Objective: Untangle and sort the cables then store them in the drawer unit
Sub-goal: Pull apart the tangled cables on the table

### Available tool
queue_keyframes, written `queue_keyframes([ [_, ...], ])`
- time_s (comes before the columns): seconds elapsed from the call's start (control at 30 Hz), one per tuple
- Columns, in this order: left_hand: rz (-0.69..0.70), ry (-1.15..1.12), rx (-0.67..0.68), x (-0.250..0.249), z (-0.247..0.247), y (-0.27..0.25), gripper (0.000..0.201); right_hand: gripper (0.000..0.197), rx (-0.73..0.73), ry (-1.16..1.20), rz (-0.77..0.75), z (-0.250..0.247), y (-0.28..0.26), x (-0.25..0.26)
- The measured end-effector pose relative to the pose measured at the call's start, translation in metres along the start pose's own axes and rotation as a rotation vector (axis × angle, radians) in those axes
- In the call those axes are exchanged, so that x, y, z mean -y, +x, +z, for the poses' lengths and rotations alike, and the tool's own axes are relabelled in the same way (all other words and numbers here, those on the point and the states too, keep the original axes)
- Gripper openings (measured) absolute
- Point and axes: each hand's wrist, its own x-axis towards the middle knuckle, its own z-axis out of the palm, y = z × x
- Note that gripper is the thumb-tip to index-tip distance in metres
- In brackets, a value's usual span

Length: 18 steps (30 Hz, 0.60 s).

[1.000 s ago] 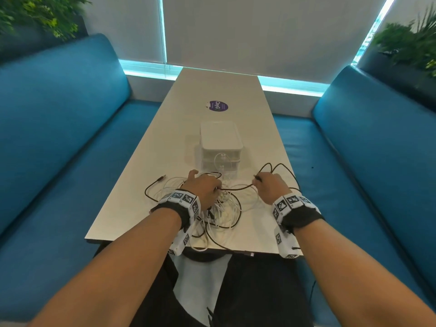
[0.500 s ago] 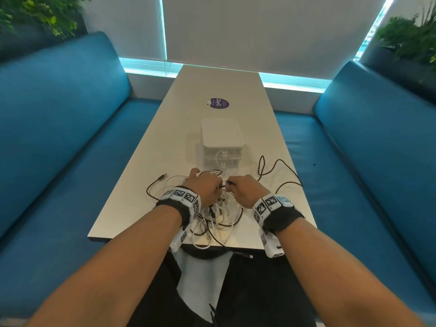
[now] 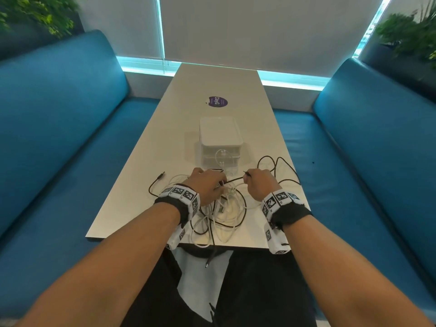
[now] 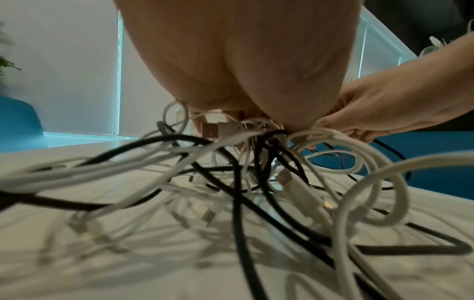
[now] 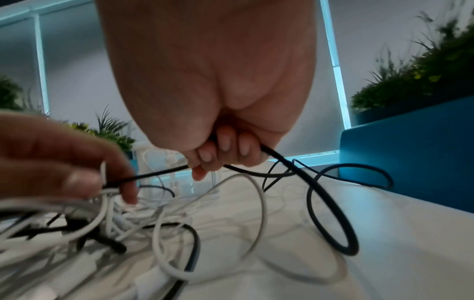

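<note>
A tangle of white and black cables (image 3: 221,208) lies at the near end of the table (image 3: 132,208). My left hand (image 3: 208,185) sits on top of the knot and grips a bunch of the cables (image 4: 251,138), white strands and a USB plug among them. To its right, my right hand (image 3: 258,184) is curled round a black cable (image 5: 282,162), which runs taut to the left hand and loops away on the right (image 3: 278,161). The small white drawer unit (image 3: 220,140) stands just beyond both hands, with a white cable visible inside.
A black cable end (image 3: 210,258) hangs over the table's near edge above my lap. Another black plug (image 3: 161,174) lies left of the pile. A purple sticker (image 3: 218,101) marks the table farther back. Blue benches (image 3: 59,142) run along both sides.
My right hand came in close to the left hand, then drew back to the right with the black cable, stretching it out from the knot. The left hand stayed on the pile.
</note>
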Motion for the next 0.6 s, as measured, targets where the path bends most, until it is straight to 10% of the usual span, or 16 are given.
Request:
queue_keyframes([
  [0.6, 0.086, 0.143, -0.137, 0.009, -0.004, -0.007, 0.028, 0.031, 0.020, 0.062, -0.207, 0.010, -0.005, 0.028],
])
